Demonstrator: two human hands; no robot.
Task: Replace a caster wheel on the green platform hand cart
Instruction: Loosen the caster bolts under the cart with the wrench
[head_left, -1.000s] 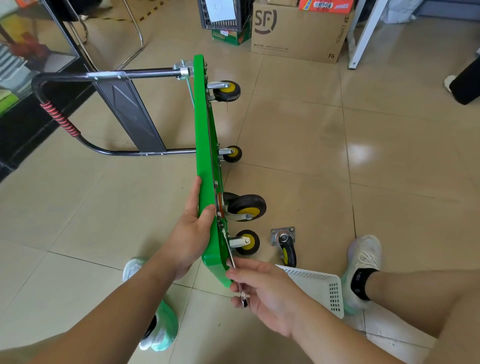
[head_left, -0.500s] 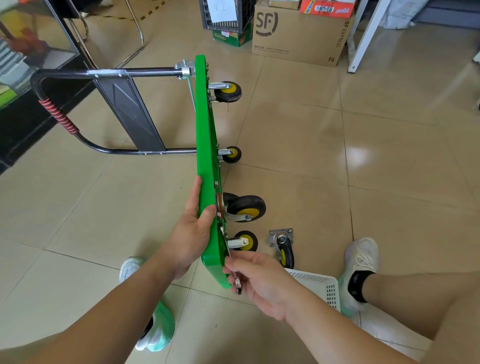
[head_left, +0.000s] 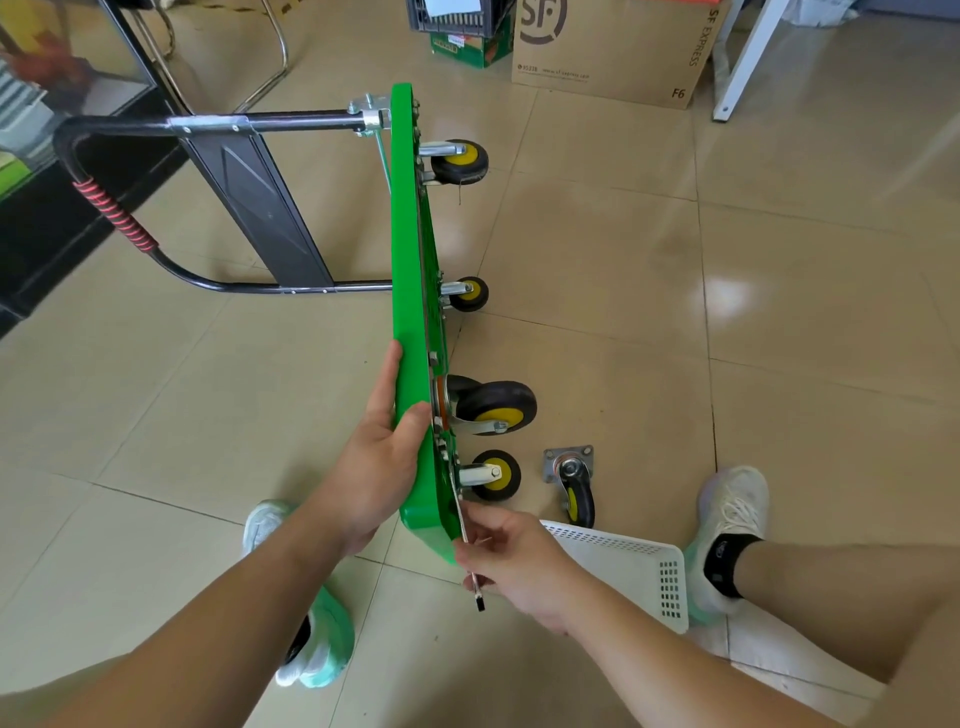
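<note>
Standing on its long edge on the tiled floor (head_left: 779, 312), the green platform hand cart (head_left: 410, 260) is steadied by the left grip (head_left: 374, 462), whose thumb and fingers are curled round the near rim. A slim metal tool (head_left: 477, 595) is pinched in the right grip (head_left: 519, 561) and laid against the underside at the near corner, just beside a small mounted caster (head_left: 493, 474). A loose caster wheel (head_left: 574, 486) is seen lying on the floor, close to a white basket (head_left: 623, 561)
</note>
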